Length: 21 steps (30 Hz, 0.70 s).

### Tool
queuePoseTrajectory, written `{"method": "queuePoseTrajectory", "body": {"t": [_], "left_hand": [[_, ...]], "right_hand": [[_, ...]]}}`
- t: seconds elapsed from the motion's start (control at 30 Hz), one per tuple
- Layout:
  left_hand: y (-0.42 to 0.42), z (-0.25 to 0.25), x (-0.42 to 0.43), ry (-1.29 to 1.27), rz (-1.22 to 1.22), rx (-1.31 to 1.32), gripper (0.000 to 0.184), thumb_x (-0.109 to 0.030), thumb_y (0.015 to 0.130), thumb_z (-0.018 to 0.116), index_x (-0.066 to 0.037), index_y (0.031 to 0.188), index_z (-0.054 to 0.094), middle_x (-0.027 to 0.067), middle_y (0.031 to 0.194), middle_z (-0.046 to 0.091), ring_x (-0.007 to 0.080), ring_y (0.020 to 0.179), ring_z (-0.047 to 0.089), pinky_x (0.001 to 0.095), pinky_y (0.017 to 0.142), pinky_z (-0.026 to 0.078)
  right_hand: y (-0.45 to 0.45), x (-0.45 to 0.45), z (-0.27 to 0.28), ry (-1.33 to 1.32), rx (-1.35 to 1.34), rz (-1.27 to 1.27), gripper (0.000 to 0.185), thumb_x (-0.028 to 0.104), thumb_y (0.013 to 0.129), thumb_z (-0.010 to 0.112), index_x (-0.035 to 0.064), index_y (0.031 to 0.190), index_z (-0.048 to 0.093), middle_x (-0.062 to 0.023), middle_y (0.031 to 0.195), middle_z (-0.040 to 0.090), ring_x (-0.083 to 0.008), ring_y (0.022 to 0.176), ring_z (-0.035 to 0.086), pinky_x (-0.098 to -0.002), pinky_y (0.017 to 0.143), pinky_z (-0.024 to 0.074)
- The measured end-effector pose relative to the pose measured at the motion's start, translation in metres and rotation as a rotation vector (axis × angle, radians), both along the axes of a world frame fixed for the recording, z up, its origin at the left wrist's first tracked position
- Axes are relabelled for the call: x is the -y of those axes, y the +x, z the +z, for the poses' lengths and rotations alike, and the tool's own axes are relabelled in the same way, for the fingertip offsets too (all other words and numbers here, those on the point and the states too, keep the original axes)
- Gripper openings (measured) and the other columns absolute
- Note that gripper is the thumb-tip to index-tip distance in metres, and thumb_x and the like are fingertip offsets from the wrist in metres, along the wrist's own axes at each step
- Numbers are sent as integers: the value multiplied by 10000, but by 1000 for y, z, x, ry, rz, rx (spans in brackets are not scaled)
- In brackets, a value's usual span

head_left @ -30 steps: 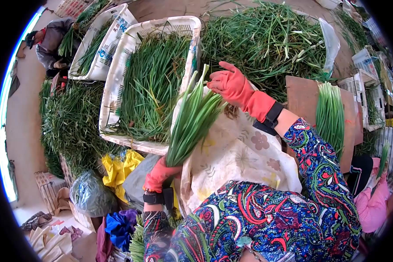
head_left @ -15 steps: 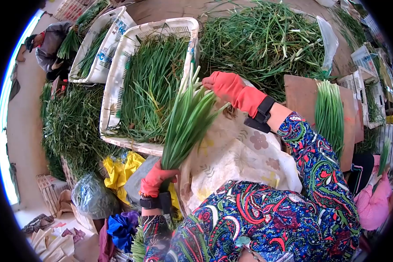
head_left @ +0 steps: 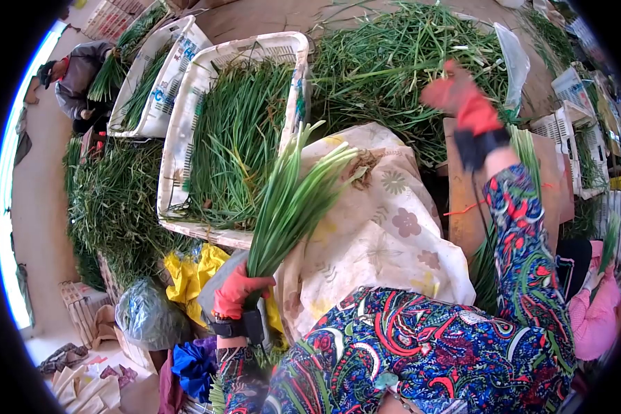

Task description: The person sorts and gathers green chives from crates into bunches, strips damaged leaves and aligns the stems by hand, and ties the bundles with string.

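Note:
My left hand (head_left: 240,293), in a red glove, is wrapped round the lower part of a bunch of green chives (head_left: 288,207). Pale stalk ends fan out at the top of the bunch, above the flowered cloth on my lap (head_left: 386,241). Up at the right, my red-gloved right hand (head_left: 455,100) is smeared by motion. It hovers by the big heap of loose green leaves (head_left: 393,48), and a long green streak shows to its left. I cannot make out whether its fingers hold anything.
A white crate (head_left: 302,90) full of chives stands ahead. On the right, a brown board (head_left: 462,179) bears another bunch (head_left: 526,148), partly behind my forearm, and a red tie (head_left: 466,209). Yellow plastic (head_left: 193,272) lies at left. A co-worker (head_left: 83,76) sits far left; a pink sleeve (head_left: 593,321) shows right.
My right hand has left the stalk ends and swung right and up towards the heap. The left hand, still gripping the chives, has shifted slightly down and left; the stalk ends now fan out freely.

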<state>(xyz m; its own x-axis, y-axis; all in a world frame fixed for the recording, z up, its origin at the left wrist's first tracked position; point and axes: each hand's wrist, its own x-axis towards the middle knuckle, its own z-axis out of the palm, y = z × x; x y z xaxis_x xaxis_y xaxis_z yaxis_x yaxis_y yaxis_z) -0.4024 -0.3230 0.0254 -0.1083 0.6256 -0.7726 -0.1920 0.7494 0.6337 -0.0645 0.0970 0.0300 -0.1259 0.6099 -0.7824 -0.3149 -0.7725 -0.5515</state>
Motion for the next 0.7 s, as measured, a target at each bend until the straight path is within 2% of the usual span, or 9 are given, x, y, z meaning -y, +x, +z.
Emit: {"method": "queuePoseTrajectory", "body": {"t": [0.1,0.13,0.2,0.27,0.37,0.43,0.5,0.63,0.7], "left_hand": [[4,-6,0,31,13,-2,422,47,674,660,-35,1067,528,29,763,575,122,568,552,257,484,458],[2,-12,2,84,-18,-17,452,28,699,647,-38,1125,512,18,791,568,115,592,550,257,493,463],[6,-11,4,113,-52,-123,488,7,710,640,-37,1171,487,19,811,570,102,600,549,251,501,464],[10,-6,3,160,-260,-375,580,-48,725,625,-57,1265,414,66,881,603,125,665,590,270,542,469],[41,26,-10,406,-691,-1052,703,-46,693,591,-247,1321,349,151,969,592,311,814,600,379,637,477],[63,45,-12,136,-943,-1155,812,-87,672,625,-289,1360,244,140,970,571,340,817,582,391,673,480],[69,58,-13,321,-933,-861,856,-130,653,673,-236,1373,221,153,1017,555,352,850,570,391,705,482],[17,53,-32,300,-434,-231,801,-106,709,696,-93,1368,241,137,1171,517,213,998,542,341,836,451],[2,37,-66,315,-416,-128,809,-369,713,686,-59,1347,289,119,1193,506,213,1060,501,338,915,386]], "right_hand": [[-41,126,-69,-162,-35,305,669,531,834,416,-81,1102,448,-258,1100,495,-356,1024,475,-431,952,331],[-29,150,-150,-336,-680,520,648,487,852,405,-94,1137,424,-272,1174,460,-373,1096,435,-428,990,296],[-81,207,-97,-516,-518,98,630,426,856,400,-113,1178,346,-274,1253,391,-368,1167,387,-440,1029,249],[-99,214,-113,-385,-794,-7,595,456,863,342,-8,1234,333,-199,1295,377,-331,1200,359,-454,1035,232],[-124,208,-139,-435,-1445,-153,631,522,859,285,75,1303,304,-124,1345,343,-274,1239,320,-441,1054,192],[-122,206,-143,-239,-1692,-65,651,531,859,286,88,1336,273,-98,1368,319,-250,1258,297,-420,1069,167],[-110,215,-91,258,-1632,201,661,521,872,294,82,1363,235,-91,1387,294,-233,1272,282,-397,1079,157],[-100,211,-66,-140,-1401,154,709,536,850,385,94,1373,202,-130,1322,384,-292,1209,374,-439,1020,285],[-107,209,-53,-132,-1471,206,733,546,837,409,89,1373,202,-154,1292,418,-294,1172,424,-445,988,335]]}}
